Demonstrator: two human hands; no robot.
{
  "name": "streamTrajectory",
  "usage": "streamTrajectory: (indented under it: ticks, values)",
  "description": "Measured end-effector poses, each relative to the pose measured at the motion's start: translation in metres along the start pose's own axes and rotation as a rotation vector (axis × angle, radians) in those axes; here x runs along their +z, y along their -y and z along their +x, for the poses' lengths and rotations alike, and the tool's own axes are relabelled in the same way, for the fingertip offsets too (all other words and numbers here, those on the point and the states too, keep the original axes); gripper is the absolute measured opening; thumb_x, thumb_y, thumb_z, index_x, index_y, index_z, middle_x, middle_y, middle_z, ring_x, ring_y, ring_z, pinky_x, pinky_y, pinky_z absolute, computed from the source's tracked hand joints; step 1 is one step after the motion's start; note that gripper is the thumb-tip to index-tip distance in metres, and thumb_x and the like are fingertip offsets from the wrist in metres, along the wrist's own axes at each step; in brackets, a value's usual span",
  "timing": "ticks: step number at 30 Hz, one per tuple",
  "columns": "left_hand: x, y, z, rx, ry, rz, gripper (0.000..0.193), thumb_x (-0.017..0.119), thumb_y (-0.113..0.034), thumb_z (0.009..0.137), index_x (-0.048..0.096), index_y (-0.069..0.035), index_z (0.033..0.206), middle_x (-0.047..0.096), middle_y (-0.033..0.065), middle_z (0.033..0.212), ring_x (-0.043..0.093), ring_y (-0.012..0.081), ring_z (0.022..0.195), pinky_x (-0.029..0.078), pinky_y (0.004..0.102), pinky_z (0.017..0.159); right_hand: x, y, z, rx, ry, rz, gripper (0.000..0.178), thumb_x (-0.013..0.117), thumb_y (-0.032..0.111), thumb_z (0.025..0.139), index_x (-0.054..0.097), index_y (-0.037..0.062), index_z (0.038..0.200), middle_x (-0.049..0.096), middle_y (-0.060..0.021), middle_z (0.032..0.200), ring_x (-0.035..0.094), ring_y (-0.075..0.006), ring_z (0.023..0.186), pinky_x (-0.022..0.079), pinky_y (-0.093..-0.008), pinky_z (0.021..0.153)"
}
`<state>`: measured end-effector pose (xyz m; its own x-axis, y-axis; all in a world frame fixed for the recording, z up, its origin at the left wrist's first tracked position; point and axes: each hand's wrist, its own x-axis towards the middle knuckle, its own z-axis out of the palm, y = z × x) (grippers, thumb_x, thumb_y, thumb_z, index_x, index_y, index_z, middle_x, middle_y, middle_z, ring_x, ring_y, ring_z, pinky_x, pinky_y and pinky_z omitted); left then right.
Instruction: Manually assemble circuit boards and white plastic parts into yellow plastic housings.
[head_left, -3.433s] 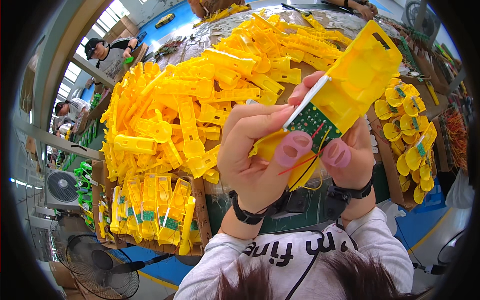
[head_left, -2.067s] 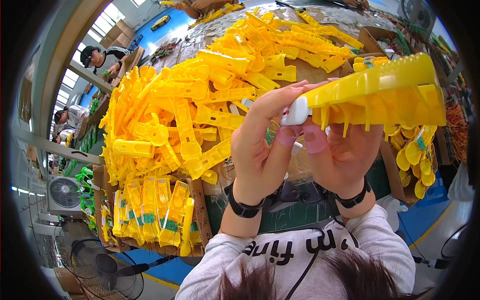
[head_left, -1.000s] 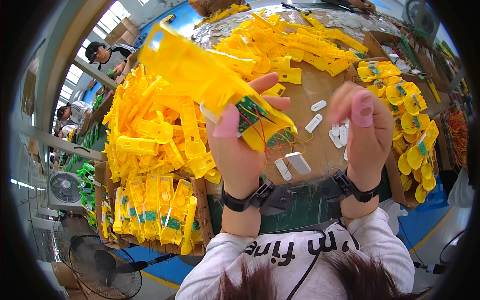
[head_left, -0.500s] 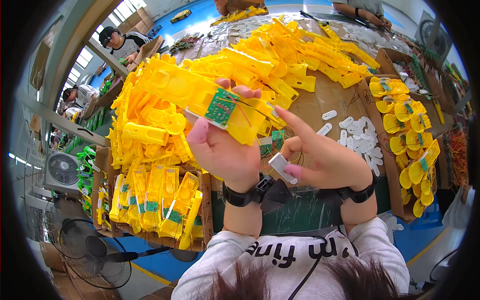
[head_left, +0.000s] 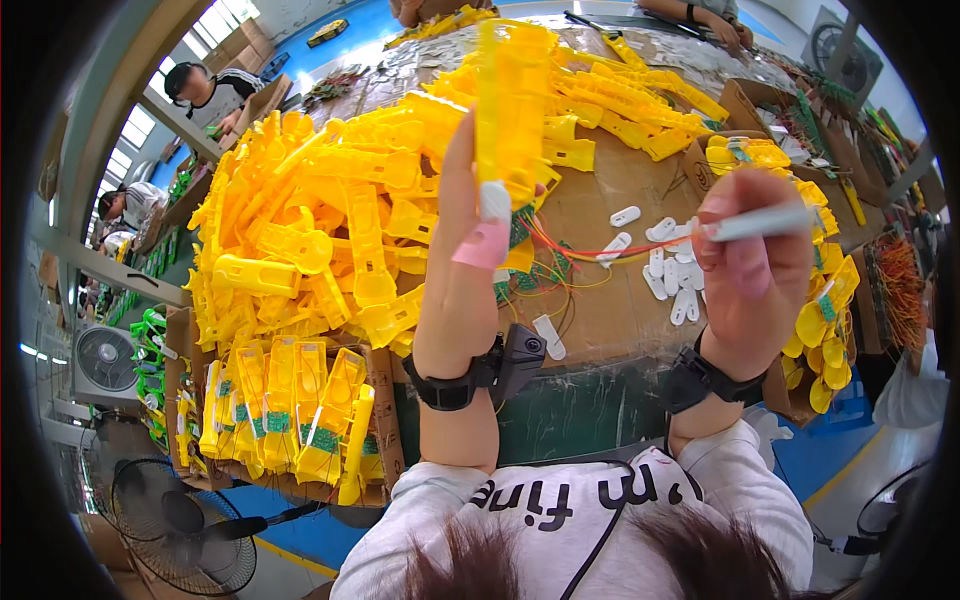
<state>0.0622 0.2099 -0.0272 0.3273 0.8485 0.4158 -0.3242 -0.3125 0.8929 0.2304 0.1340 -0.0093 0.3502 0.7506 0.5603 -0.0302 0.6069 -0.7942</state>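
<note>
My left hand (head_left: 462,240), a pink cover on its thumb, grips a yellow plastic shell (head_left: 520,95) held upright above the pile. A small white piece (head_left: 494,200) shows at the shell's lower end by the thumb. Beside it, the edge of a green circuit board (head_left: 519,227) is visible. Red and yellow wires (head_left: 575,252) stretch from there toward my right hand (head_left: 755,270). Its fingers are closed on a pale, elongated object (head_left: 765,222), smeared by motion, so its kind is unclear. Where the wires end at those fingers is hidden.
Yellow shells (head_left: 290,220) are heaped at left and centre. White oval caps (head_left: 675,270) lie on cardboard. Loose green boards (head_left: 545,272) lie below the left hand. Boxes of wired shells (head_left: 285,410) flank both sides. A fan (head_left: 185,515) stands lower left; other people work beyond.
My left hand has turned the yellow shell from slanting to upright. My right hand has moved right, away from the shell, and wires now stretch between the two hands.
</note>
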Motion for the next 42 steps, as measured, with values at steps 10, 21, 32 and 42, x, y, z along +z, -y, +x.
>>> streamTrajectory:
  ticks: [10, 21, 32, 42]
  values:
    - [0.009, 0.008, 0.003, 0.193, 0.395, 0.087, 0.062, 0.04, -0.021, 0.076, 0.027, 0.006, 0.13, 0.043, 0.02, 0.123, 0.044, 0.0264, 0.113, 0.031, 0.031, 0.094, -0.005, -0.003, 0.01, 0.136, 0.11, 0.066, 0.043, 0.056, 0.02, 0.084, 0.04, -0.0032, 0.116, 0.061, -0.0065, 0.084, 0.051, -0.003, 0.06, 0.037, -0.0133, 0.052]
    - [0.01, -0.004, 0.003, 0.116, 0.444, 0.276, 0.068, 0.043, -0.027, 0.074, 0.026, 0.011, 0.128, 0.037, 0.0193, 0.128, 0.036, 0.0249, 0.12, 0.024, 0.0319, 0.1, -0.012, -0.007, 0.014, 0.262, 0.058, 0.319, 0.031, 0.054, 0.024, 0.085, 0.05, -0.0001, 0.104, 0.057, -0.0025, 0.08, 0.046, -0.0005, 0.055, 0.034, -0.0122, 0.048]
    - [0.01, -0.001, 0.003, 0.234, 0.449, 0.256, 0.058, 0.042, -0.011, 0.072, 0.033, 0.004, 0.127, 0.051, 0.0205, 0.11, 0.052, 0.0282, 0.099, 0.037, 0.0313, 0.088, -0.006, -0.01, 0.015, 0.031, -0.03, 0.061, 0.024, 0.056, 0.012, 0.083, 0.052, -0.001, 0.102, 0.058, -0.0085, 0.095, 0.053, -0.0066, 0.073, 0.041, -0.0161, 0.059]
    - [0.008, -0.007, -0.001, 0.172, 0.551, 0.249, 0.062, 0.051, -0.017, 0.074, 0.029, 0.002, 0.129, 0.055, 0.0165, 0.101, 0.056, 0.0256, 0.083, 0.042, 0.0299, 0.076, -0.006, -0.023, 0.023, -0.223, 0.035, 0.002, 0.025, 0.051, 0.015, 0.087, 0.051, -0.0019, 0.104, 0.056, -0.0098, 0.105, 0.057, -0.0173, 0.091, 0.043, -0.0264, 0.083]
